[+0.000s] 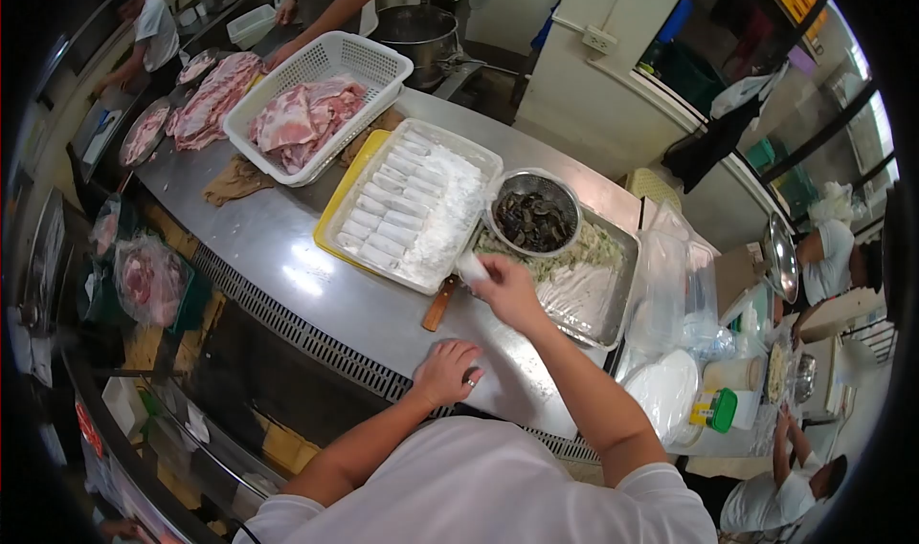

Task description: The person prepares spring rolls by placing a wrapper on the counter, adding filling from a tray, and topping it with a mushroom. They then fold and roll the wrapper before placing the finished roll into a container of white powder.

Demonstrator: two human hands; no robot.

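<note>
My right hand (pixel 507 290) pinches a white roll (pixel 471 267) by the near corner of a white tray (pixel 414 284). Rows of white rolls (pixel 383 221) lie in that tray beside loose white powder (pixel 443 217). My left hand (pixel 447 372) is curled at the table's near edge, and a small dark piece (pixel 472 377) shows at its fingers. A perforated metal bowl (pixel 493 221) of dark, glossy pieces (pixel 534 221) rests over a metal tray (pixel 634 262). That tray holds pale flat strips (pixel 579 293) and a greenish shredded mix (pixel 598 247). A wooden-handled knife (pixel 439 305) lies between the trays.
A yellow tray (pixel 328 226) sits under the white one. Beyond are a white basket (pixel 397 69) of raw meat (pixel 311 118), a brown cloth (pixel 235 180) and a meat slab (pixel 215 99). Plastic containers (pixel 661 286) and a green-lidded tub (pixel 718 410) stand right. Other people work around.
</note>
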